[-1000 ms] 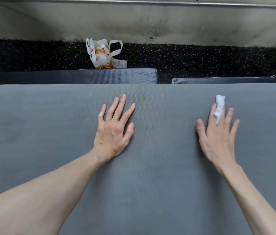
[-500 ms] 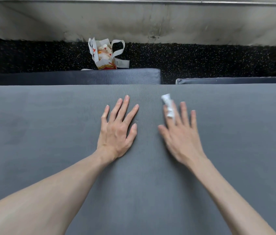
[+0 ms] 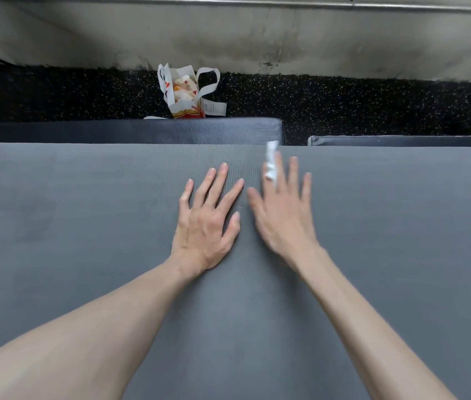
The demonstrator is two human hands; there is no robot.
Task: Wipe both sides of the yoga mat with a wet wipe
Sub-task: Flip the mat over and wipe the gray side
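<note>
With the grey ribbed foam yoga mat [image 3: 90,241] lying flat, its upper face is mid-wipe: the right hand [image 3: 283,215], fingers straight, presses the crumpled white wet wipe [image 3: 270,164] near its far edge (left hand [image 3: 205,223] flat, steadying), and the underside is, I judge, untouched.

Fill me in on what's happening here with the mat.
A person is wiping a grey yoga mat. The right hand presses a white wet wipe flat against the mat near its far edge, fingers straight. The left hand rests flat beside it, fingers spread. A paper bag stands on the floor beyond.
</note>
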